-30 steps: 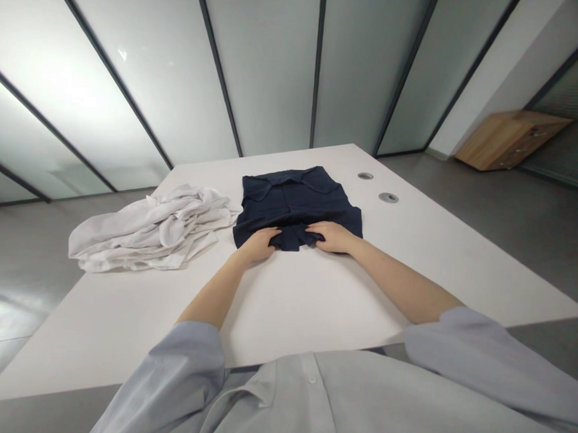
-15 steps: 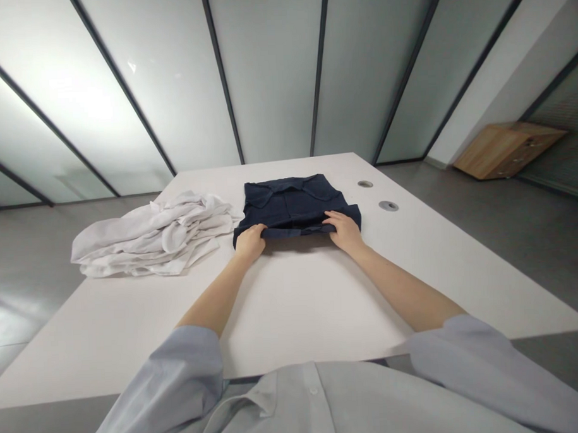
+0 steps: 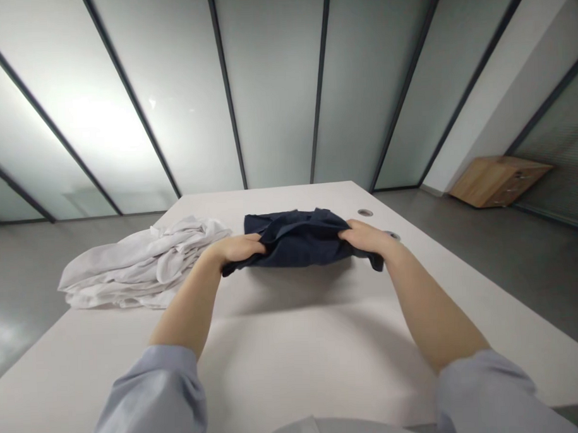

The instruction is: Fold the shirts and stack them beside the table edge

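Observation:
A dark navy garment with a collar, seemingly a shirt [image 3: 304, 244], is partly lifted off the white table [image 3: 293, 342] at its near side. Its far part still lies on the surface. My left hand [image 3: 240, 246] is closed on the near left of the cloth, thumb and fingers pinching it. On the near right, my right hand [image 3: 365, 236] grips the same cloth. Dark ends of fabric hang out below both hands, and a shadow falls on the table under the raised edge. The fingertips are partly hidden in the folds.
A loose heap of white clothes [image 3: 148, 262] lies at the table's left edge. Two round cable holes are set at the right, the far one [image 3: 365, 212] in full view. A wooden cabinet [image 3: 499, 181] stands on the floor beyond, with frosted glass panels [image 3: 275, 84] behind.
Both hands have raised the near edge of the navy garment off the table, and it now folds over toward the far side. The camera view has tilted upward somewhat.

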### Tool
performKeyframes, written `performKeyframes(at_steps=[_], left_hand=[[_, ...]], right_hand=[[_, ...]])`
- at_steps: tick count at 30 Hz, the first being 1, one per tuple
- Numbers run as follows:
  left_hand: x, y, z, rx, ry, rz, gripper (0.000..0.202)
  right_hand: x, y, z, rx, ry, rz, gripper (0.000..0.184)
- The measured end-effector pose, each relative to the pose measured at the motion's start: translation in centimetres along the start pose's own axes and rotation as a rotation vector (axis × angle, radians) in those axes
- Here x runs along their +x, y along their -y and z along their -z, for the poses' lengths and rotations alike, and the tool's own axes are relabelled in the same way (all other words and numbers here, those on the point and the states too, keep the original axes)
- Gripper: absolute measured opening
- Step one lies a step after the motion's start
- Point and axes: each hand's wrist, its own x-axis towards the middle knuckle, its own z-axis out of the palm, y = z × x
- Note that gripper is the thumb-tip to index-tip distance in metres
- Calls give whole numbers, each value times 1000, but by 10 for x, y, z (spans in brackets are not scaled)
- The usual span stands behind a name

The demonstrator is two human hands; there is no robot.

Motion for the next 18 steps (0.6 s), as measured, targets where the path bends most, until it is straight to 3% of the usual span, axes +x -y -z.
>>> performKeyframes(at_steps=[1,3,5,7,10,12,15,18], left_hand=[[-5,0,2,-60,82,-19,25],[-10,4,2,-137,138,-78,28],[-2,10,3,-121,73,-143,32],[19,19,3,-30,-74,-175,35],[62,35,-5,197,-325,-65,37],[88,46,-16,346,-416,44,37],[111,60,-41,485,-370,75,37],[117,71,-66,519,-308,86,32]], right_hand=[[-3,2,6,4,87,36,15],[-6,4,13,18,161,129,20],[0,4,13,33,157,196,27],[16,2,6,33,129,221,30],[51,-7,-20,-23,16,148,33],[72,-15,-42,-129,-43,74,35],[88,-30,-77,-255,39,-14,36],[88,-43,-107,-335,127,-14,40]])
